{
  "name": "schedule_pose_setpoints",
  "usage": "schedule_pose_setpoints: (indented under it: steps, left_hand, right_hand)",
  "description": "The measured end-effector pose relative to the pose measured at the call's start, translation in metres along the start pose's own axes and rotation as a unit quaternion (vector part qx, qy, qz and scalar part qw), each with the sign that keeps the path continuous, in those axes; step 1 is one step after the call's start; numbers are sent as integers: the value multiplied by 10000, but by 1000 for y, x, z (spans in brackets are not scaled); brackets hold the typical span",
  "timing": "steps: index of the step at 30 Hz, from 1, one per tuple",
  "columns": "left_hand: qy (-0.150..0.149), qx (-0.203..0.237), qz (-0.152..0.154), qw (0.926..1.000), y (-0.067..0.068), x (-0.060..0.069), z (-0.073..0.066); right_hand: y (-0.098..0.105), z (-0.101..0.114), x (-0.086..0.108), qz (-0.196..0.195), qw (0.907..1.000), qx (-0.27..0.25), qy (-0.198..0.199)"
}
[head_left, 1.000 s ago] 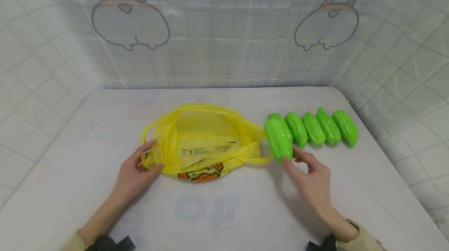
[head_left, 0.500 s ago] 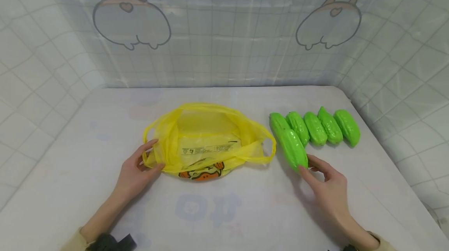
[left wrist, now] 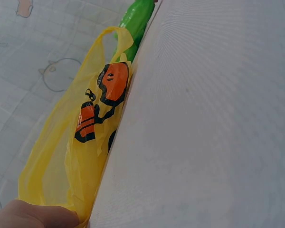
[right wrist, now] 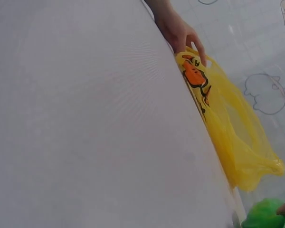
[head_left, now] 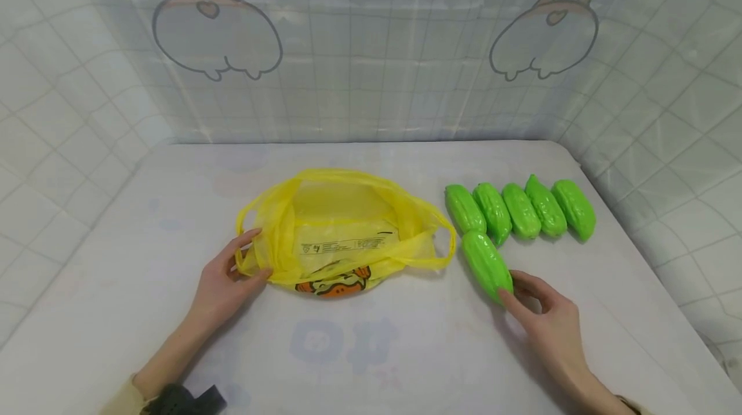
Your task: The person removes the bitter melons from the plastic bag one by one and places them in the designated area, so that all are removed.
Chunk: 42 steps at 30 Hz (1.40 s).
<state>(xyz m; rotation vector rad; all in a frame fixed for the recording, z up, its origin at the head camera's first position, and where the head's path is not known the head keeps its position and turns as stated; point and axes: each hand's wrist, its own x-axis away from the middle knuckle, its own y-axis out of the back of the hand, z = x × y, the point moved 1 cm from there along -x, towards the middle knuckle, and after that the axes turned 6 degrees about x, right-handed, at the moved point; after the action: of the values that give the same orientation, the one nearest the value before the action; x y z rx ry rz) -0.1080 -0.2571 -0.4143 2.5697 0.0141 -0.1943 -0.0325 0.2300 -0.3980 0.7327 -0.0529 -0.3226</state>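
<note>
A yellow plastic bag [head_left: 342, 234] lies mouth-open on the table, with a printed orange cartoon on its near side. My left hand [head_left: 228, 283] grips its left edge, thumb in front; the left wrist view shows the bag's film [left wrist: 57, 175] gathered at that hand [left wrist: 35, 216]. Right of the bag, my right hand [head_left: 547, 321] pinches the near end of a shiny green toy gourd [head_left: 487, 265]. Its far end meets or overlaps the leftmost gourd [head_left: 465, 209] of a row. In the right wrist view only part of a green gourd [right wrist: 265, 214] shows, at the bottom corner.
Several like green gourds [head_left: 522, 212] lie side by side at the back right of the white table [head_left: 371, 370]. A tiled-pattern curtain [head_left: 382, 48] with cartoon dogs closes off the back and both sides.
My right hand has drawn the gourd to the right and toward me, off the bag's right handle, which now shows fully. The left hand stays in place on the bag.
</note>
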Motion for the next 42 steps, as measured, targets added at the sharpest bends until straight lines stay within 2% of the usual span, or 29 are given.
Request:
schedule_pose_setpoints:
  steps: [4,9,19,25,35,42]
  left_hand:
    - [-47,82,4,10000,0,0,0]
    - [-53,29,33,10000,-1,0,1]
    - [-36,-23,-8,10000,1,1,-1]
    - [3,-103,-12,9999,0,1,2]
    - [-95,-93,-18,9999,0,1,3]
    - [-95,-114,-16,9999,1,1,4]
  right_hand:
    - [-1,-3,2,19,9998,205,-32]
    - [-1,-3,4,-150,9993,329,-82]
    - [-4,-3,4,-338,9986,347,-205]
    - [-5,-3,4,-369,9984,395,-151]
    - [-7,-5,3,-487,9980,389,-93]
    - [-8,-4,3,-443,9982,348,-204]
